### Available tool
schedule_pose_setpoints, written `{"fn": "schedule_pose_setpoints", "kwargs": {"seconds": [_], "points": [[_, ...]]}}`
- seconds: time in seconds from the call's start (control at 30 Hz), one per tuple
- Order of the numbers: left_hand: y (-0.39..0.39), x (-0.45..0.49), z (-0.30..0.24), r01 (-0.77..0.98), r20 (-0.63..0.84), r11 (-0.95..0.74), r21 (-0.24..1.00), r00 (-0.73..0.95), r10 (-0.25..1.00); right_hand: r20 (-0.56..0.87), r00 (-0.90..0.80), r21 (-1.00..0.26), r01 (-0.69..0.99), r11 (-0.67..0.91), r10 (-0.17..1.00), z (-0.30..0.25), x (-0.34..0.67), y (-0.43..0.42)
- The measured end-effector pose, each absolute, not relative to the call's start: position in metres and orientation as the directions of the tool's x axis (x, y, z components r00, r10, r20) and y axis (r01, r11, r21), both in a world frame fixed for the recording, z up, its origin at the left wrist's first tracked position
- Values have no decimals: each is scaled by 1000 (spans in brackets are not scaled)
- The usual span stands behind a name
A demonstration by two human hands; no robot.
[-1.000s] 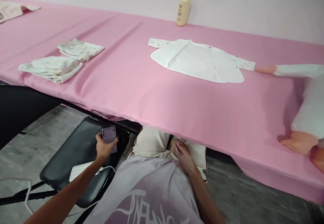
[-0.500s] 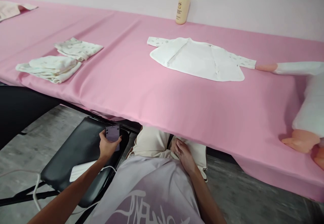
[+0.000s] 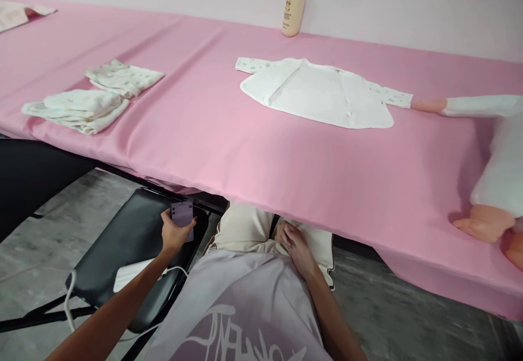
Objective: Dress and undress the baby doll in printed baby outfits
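Gripping a phone (image 3: 182,213) is the left hand (image 3: 175,236); the right hand (image 3: 292,241) lies curled on the lap (image 3: 247,227), contents unclear.

Doll (image 3: 499,173) cut off (right edge), phone (image 3: 182,214) screen unreadable

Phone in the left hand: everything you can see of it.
The phone is a slim, flat rectangle with a smooth, glassy-looking face. Its front looks mostly lavender, with small dark marks near the upper corners, too small to read. It is gripped in the left hand, which covers part of its lower half; a lower corner shows below the thumb. The front faces up toward the camera, top end pointing forward. It appears above the black chair seat; any contact with it can't be told.
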State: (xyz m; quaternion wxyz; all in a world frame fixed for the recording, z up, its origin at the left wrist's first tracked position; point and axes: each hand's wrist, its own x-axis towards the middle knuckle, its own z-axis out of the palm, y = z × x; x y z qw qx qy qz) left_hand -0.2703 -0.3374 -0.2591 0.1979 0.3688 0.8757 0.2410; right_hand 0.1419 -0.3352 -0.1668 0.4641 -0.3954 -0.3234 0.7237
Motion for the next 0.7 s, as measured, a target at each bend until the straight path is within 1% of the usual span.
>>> {"fn": "schedule_pose_setpoints", "kwargs": {"seconds": [0.17,0.27,0.43,0.57,0.7], "points": [[-337,-282,-264,501,-218,673,544,-690,690,-268,-257,-838,-412,-356,929,-167,143,-335],[-339,-287,-268,485,-240,686,541,-693,679,-263,-260,-843,-407,-352,929,-167,143,-334],[-340,-293,-273,450,-315,732,512,-694,647,-266,-266,-843,-402,-358,926,-167,143,-335],[-338,-297,-277,446,-349,753,484,-690,634,-265,-260,-850,-393,-352,929,-168,143,-335],[-336,-301,-280,442,-360,751,491,-682,637,-264,-260,-856,-381,-350,929,-169,143,-334]]}}
